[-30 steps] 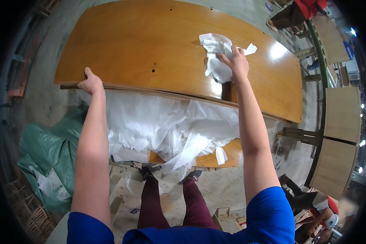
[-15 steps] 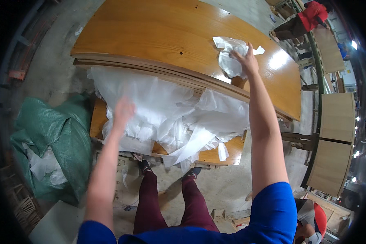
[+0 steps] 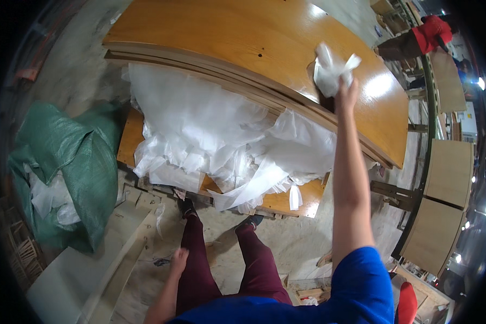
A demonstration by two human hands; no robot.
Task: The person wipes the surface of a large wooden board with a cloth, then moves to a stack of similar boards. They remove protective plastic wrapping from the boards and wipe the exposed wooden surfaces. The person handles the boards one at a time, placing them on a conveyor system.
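Lowered since the earlier frames, left hand (image 3: 179, 259) now hangs by the thigh, fingers loosely curled and empty; right hand (image 3: 346, 89), fingers bunched around a white cloth (image 3: 329, 69), presses it on the glossy wooden bench (image 3: 227, 38); risk: cloth snagging the layered edge, dragging plastic sheeting (image 3: 210, 129) loose.

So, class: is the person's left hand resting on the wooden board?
No, the left hand hangs beside the leg, away from the wooden board.
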